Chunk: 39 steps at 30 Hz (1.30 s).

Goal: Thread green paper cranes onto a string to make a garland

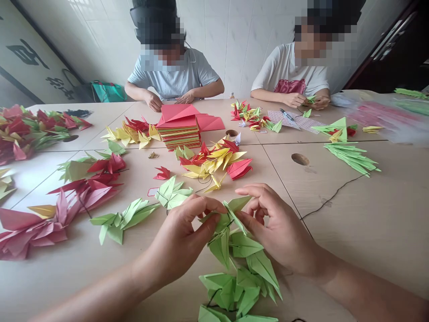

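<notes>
The green crane (pixel 236 219) is near, mid-counter, between both hands: the left hand (pixel 182 237) pinches it between thumb and forefinger; the right hand (pixel 283 232), half curled, holds the other side by its thumb. Green cranes (pixel 250 290) on black cord (pixel 212 296) lie nearer. Beyond, red-and-yellow cranes (pixel 209 165) block the way to the paper stack (pixel 179 136). Pink cranes (pixel 36 228) lie left; two people (pixel 174 82) sit far across the counter (pixel 368 219).
</notes>
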### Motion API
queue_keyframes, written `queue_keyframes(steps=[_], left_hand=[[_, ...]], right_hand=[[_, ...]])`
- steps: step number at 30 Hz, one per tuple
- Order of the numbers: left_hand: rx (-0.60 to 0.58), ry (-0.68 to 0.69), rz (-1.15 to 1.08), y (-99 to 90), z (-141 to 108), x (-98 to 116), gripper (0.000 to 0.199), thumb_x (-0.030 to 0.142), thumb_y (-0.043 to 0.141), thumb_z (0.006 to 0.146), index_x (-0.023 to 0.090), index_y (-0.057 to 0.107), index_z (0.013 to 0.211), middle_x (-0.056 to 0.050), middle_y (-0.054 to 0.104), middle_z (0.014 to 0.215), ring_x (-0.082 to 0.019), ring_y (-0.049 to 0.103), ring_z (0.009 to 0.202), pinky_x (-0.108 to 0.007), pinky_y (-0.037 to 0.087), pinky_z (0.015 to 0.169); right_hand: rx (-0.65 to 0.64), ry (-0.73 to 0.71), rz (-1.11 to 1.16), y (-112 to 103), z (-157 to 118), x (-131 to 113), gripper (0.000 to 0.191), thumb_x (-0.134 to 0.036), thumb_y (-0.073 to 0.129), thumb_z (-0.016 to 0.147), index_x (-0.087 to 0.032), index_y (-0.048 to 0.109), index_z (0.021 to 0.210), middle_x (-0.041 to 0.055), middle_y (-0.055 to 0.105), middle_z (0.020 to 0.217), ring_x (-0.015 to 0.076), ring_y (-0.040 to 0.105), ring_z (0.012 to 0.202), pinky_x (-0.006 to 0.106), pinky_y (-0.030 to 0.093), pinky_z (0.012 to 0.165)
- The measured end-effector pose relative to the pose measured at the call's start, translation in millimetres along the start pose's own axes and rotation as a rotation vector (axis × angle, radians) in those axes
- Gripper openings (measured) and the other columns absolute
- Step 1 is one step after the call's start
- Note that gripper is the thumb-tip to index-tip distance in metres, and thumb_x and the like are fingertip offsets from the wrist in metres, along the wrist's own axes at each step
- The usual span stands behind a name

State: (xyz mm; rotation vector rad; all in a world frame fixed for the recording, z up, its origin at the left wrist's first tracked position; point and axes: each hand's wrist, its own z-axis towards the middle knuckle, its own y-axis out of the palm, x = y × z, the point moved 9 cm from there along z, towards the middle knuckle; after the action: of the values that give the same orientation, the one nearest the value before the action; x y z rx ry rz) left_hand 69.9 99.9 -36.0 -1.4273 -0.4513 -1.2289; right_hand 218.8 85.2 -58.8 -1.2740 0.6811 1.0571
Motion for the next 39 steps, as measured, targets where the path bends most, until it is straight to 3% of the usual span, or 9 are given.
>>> queue_keyframes(steps=[2, 8, 13, 19, 30, 39], left_hand=[[-0.001, 0.007, -0.011, 1.1, -0.1, 1.2, 0.015, 0.014, 0.056, 0.087, 0.024, 0.068, 0.085, 0.001, 0.066, 0.076, -0.014, 0.056, 0.067, -0.022, 0.043, 0.061], [-0.056, -0.050, -0.162, 6.1, -0.8, -5.3, 0.014, 0.017, 0.055, 0.089, 0.024, 0.067, 0.089, 0.000, 0.066, 0.080, -0.014, 0.057, 0.069, -0.022, 0.044, 0.061], [-0.081, -0.178, -0.373, 9.8, -1.1, -19.2, 0.013, 0.019, 0.057, 0.089, 0.023, 0.069, 0.087, 0.000, 0.065, 0.078, -0.012, 0.055, 0.068, -0.020, 0.045, 0.060], [-0.092, -0.228, -0.605, 15.2, 2.3, -22.0, 0.015, 0.019, 0.059, 0.089, 0.023, 0.071, 0.081, 0.001, 0.065, 0.082, -0.011, 0.064, 0.075, -0.020, 0.054, 0.071], [-0.111, -0.179, -0.595, 14.5, 1.2, -22.0, 0.018, 0.015, 0.056, 0.091, 0.021, 0.072, 0.084, 0.001, 0.065, 0.083, -0.010, 0.065, 0.075, -0.018, 0.056, 0.074], [-0.168, -0.255, -0.621, 21.1, 1.5, -22.0, 0.017, 0.009, 0.055, 0.090, 0.020, 0.068, 0.086, 0.002, 0.064, 0.081, -0.007, 0.063, 0.074, -0.013, 0.052, 0.067]], right_hand=[[0.007, -0.123, -0.081, 0.1, -1.9, -13.0, 0.020, -0.022, 0.055, 0.093, -0.027, 0.055, 0.113, 0.0040, 0.057, 0.107, 0.0097, 0.057, 0.069, 0.024, 0.051, 0.062], [-0.026, -0.146, -0.024, 3.3, -4.5, -15.6, 0.013, -0.019, 0.053, 0.094, -0.026, 0.052, 0.105, -0.0005, 0.059, 0.086, 0.0114, 0.058, 0.067, 0.023, 0.052, 0.059], [-0.106, -0.356, -0.031, 9.8, -7.3, -29.0, 0.032, -0.004, 0.047, 0.094, -0.029, 0.054, 0.113, 0.0013, 0.060, 0.098, 0.0127, 0.061, 0.087, 0.026, 0.051, 0.075], [-0.118, -0.394, -0.099, 10.3, -7.8, -28.7, 0.038, -0.005, 0.045, 0.094, -0.030, 0.053, 0.121, 0.0020, 0.058, 0.099, 0.0120, 0.062, 0.083, 0.025, 0.052, 0.074], [-0.063, -0.536, -0.428, 8.6, -11.5, -37.8, 0.027, -0.009, 0.049, 0.092, -0.020, 0.053, 0.117, 0.0047, 0.063, 0.094, 0.0142, 0.063, 0.074, 0.026, 0.051, 0.064], [-0.010, -0.629, -0.497, 8.8, -13.5, -43.7, 0.020, -0.009, 0.052, 0.092, -0.016, 0.055, 0.110, 0.0045, 0.066, 0.093, 0.0154, 0.064, 0.078, 0.026, 0.051, 0.066]])
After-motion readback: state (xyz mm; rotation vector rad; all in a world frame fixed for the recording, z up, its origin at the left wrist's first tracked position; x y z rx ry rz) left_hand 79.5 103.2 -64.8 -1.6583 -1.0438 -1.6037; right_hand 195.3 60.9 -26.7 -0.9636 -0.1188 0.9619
